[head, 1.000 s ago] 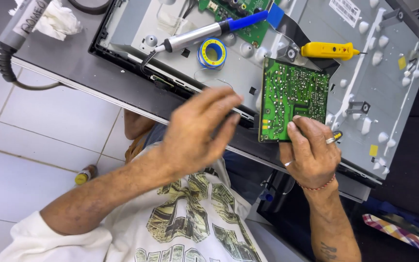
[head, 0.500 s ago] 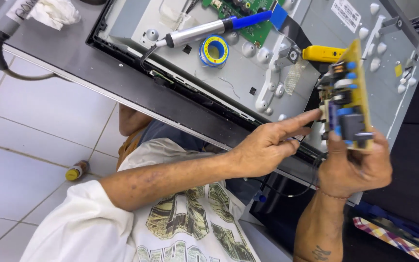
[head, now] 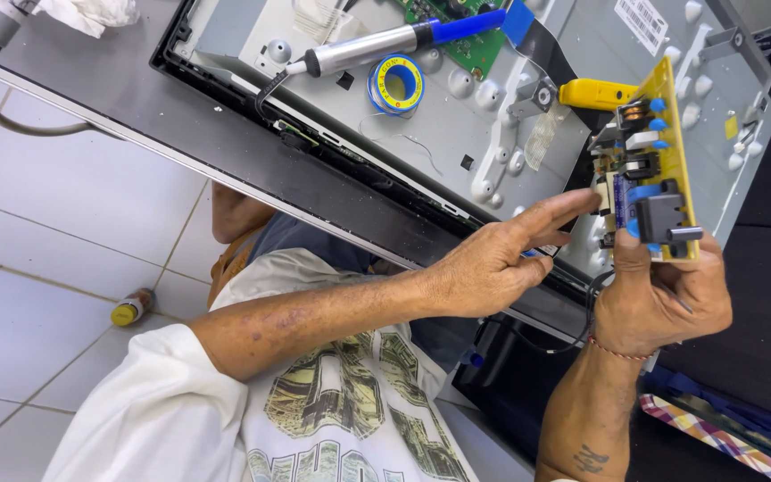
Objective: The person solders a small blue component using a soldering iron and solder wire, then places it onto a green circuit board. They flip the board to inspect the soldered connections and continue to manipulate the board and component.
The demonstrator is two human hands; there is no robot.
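The right hand (head: pixel 662 299) holds a yellow circuit board (head: pixel 653 165) by its bottom end. The board stands up on its edge, just over the right side of the big grey metal panel (head: pixel 457 125). The left hand (head: pixel 493 263) is open and holds nothing. Its fingers (head: pixel 564 210) reach out flat and touch the parts on the board's face.

To do this well, I think the right hand should grip only the board's edges and keep it steady. The left fingers should press softly. A soldering iron (head: pixel 377 45) and a solder roll (head: pixel 396 83) lie near the panel's top edge.
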